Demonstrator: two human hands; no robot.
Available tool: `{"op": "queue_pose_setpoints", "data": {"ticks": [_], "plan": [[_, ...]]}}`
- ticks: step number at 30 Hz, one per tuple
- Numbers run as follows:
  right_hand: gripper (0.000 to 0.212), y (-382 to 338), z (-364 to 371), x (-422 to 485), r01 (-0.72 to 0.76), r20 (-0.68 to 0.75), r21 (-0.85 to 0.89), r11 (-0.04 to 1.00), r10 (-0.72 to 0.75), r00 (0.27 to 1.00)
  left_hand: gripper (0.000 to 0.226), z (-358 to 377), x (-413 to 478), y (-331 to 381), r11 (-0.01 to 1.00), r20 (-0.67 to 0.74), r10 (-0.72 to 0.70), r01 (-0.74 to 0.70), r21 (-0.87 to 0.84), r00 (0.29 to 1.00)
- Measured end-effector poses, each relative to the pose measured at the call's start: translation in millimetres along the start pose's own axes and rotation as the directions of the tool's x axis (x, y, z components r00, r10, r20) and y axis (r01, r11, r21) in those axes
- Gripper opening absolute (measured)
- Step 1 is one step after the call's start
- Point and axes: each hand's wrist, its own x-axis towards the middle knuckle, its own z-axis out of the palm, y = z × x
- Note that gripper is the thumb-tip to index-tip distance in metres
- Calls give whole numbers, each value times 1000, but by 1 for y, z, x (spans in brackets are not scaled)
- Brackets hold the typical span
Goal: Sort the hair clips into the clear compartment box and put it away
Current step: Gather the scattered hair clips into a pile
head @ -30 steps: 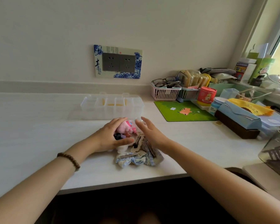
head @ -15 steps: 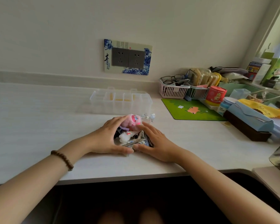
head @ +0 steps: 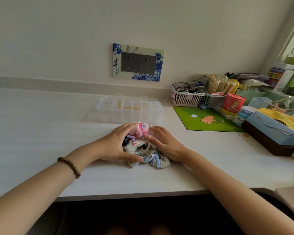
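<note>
The worktop (head: 41,133) looks matt and pale, with a faint grain. The box (head: 129,109) is clear, glossy plastic. In front of the box, the clips (head: 137,146) mix pink plush, white fluff and checked cloth. The bracelet (head: 70,167) has matt brown beads that look like wood.

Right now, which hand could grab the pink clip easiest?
Probably the left hand: it curves round the pile of clips, fingertips on the pink clip. The right hand lies flat beside it.
</note>
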Motion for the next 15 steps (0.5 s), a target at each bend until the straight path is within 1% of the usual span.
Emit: {"op": "queue_pose_setpoints", "data": {"ticks": [5,6,8,10,11,13,15], "plan": [[81,-3,12,-5,41,12,32,999,-41,999,116,2,-9,-4,999,10,25,-24,-28,1000],[77,-2,12,-4,38,1,63,997,-38,999,115,1,-11,-4,999,10,30,-30,-17,1000],[71,0,7,3,33,-64,151,988,-24,998,117,-2,-10,-7,1000,-18,28,-28,12,999],[64,3,0,15,34,-116,176,984,-13,993,119,-11,-4,-11,1000,-103,19,-18,11,994],[61,4,-3,21,39,-115,161,986,-21,993,117,-16,0,-14,1000,-155,26,-24,19,988],[57,5,-5,31,58,-81,118,991,-48,996,110,-25,13,-21,994,-264,62,-37,100,962],[60,4,-2,36,70,-46,99,993,-66,997,102,-35,28,-28,981,-378,49,27,192,925]]}}
